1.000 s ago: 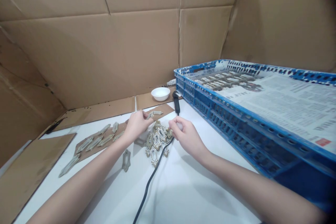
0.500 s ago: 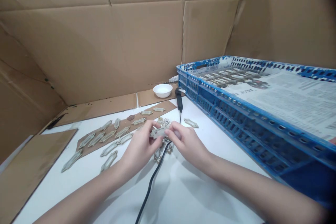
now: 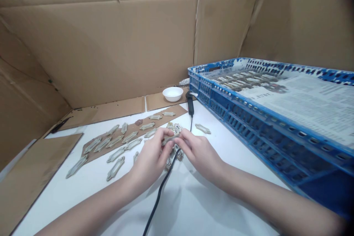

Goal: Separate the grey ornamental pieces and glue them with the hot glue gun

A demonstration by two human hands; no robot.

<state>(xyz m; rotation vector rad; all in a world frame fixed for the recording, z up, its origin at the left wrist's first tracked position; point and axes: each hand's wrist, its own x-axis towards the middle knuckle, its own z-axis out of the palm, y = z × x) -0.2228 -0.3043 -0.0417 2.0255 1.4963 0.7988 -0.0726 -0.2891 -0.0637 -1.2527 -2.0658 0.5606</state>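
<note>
Between my two hands is a small grey-beige ornamental plate (image 3: pixel 170 139) with pointed ends. My left hand (image 3: pixel 155 150) pinches its left side between thumb and fingers. The fingers of my right hand (image 3: pixel 197 151) are closed on its right end, hiding part of it. Beneath my fingertips lies a pile of ornate metal frames (image 3: pixel 177 152), partly covered by my hands. Similar elongated plates (image 3: pixel 115 168) are spread to the left, some on a brown cardboard strip (image 3: pixel 92 158) and some on the white table (image 3: pixel 193 206). One more plate (image 3: pixel 202 128) lies right of the pile.
A black cable (image 3: pixel 159 195) runs across the table to a black handheld tool (image 3: pixel 190 104). Behind stands a white bowl (image 3: pixel 173 94). A blue plastic crate (image 3: pixel 249 125) on the right holds newspaper (image 3: pixel 309 99) and rows of plates. Cardboard walls (image 3: pixel 155 44) enclose the workspace.
The plate in my hands has tilted, so less of its broad face shows. Both hands stay over the pile. The whole view has shifted slightly.
</note>
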